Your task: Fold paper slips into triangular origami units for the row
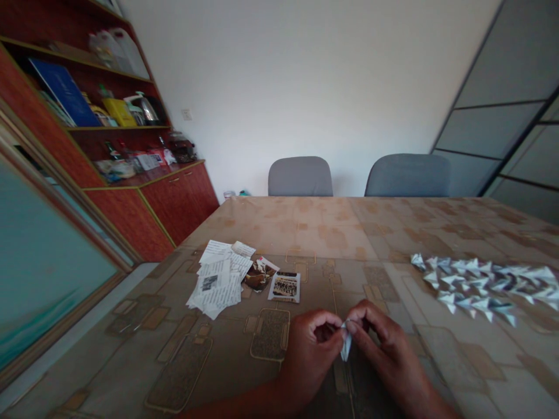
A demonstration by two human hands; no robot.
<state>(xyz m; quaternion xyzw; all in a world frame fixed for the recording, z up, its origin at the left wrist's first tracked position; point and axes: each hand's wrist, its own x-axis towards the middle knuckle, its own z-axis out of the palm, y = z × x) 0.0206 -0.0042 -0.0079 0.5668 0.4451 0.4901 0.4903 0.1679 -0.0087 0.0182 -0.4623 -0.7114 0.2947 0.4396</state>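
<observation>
Between my two hands is a small piece of folded paper [345, 348], pale and narrow, its lower end pointing down over the table. My left hand [311, 346] pinches it from the left with thumb and forefinger. From the right, the thumb and fingertips of my right hand [384, 346] close on the same paper near its top. The fingertips hide its upper part. Several folded paper pieces [484, 282] with pointed tips stand in rows on the table to the right. Beyond my left hand lie a printed picture square [285, 287], a brown picture piece [259, 276] and a pile of printed paper pieces [218, 282].
A patterned cloth covers the table [174, 343]. Two grey chairs, one on the left [300, 176] and one on the right [408, 176], stand at its far edge. A red-brown cabinet [183, 198] with filled shelves is against the wall at the left.
</observation>
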